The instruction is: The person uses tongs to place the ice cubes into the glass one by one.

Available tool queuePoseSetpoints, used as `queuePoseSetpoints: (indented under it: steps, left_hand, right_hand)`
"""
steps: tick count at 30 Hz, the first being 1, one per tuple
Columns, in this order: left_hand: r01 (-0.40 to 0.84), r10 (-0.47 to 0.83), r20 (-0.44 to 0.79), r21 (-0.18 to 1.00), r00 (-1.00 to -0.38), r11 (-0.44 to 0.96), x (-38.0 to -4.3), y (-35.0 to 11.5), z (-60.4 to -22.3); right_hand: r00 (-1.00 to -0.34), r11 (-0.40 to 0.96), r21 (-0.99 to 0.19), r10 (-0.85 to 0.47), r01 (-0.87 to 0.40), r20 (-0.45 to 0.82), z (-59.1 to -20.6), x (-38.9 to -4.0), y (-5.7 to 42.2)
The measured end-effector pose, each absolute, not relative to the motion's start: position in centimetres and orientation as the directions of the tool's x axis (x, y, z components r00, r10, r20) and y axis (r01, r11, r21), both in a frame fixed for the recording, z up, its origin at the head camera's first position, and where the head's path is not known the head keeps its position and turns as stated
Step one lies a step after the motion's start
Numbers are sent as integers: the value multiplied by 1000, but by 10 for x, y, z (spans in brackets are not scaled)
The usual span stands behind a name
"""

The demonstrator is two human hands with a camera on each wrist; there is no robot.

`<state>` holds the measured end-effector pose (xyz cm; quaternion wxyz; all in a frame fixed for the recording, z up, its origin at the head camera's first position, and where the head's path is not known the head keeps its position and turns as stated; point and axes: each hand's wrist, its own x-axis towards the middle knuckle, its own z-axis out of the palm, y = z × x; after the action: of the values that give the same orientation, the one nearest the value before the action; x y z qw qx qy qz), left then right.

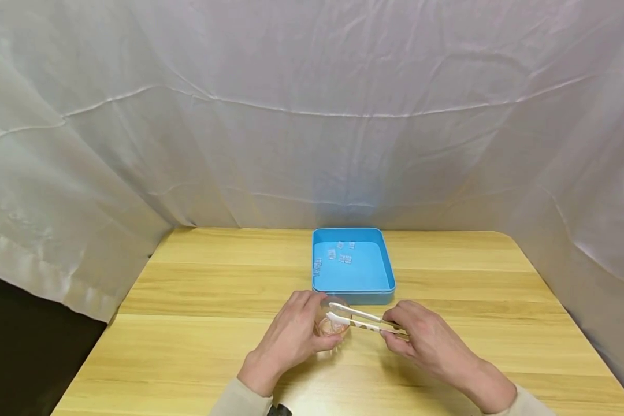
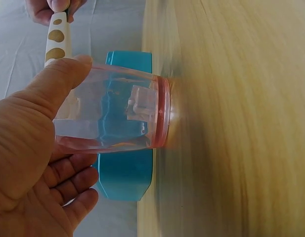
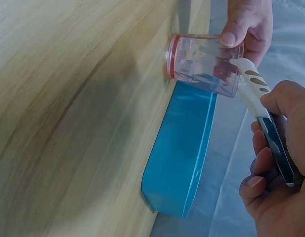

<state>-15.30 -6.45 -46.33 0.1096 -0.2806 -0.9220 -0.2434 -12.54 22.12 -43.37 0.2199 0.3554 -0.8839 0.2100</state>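
Note:
Fingers and thumb of my left hand (image 1: 291,335) grip a clear cup (image 2: 112,113) with a pinkish-red base ring, upright on the table. Several clear cubes (image 2: 144,101) lie low inside it. Tongs (image 1: 361,314), with white, gold-spotted arms and metal handles, are held in my right hand (image 1: 431,341). Their white tips are at the cup's mouth; whether a cube sits between them I cannot tell. Right behind the cup stands a square blue box (image 1: 361,298), with several clear cubes (image 1: 345,259) on its floor, mostly towards the left and back.
The wooden table (image 1: 213,289) spreads to both sides of the box. A pale grey curtain (image 1: 312,150) hangs behind and along the sides. A small black object (image 1: 279,410) shows by the left sleeve.

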Motion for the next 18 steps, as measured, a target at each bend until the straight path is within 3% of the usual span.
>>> queuePoseSetpoints:
  steps: [12, 18]
  left_hand:
    - [570, 465, 336, 382, -819, 727, -154, -65, -463]
    - [553, 461, 309, 396, -832, 733, -154, -66, -464]
  right_hand:
    - [-637, 662, -195, -532, -724, 558, -434, -128, 226]
    - [-685, 697, -235, -482, -678, 547, -427, -133, 233]
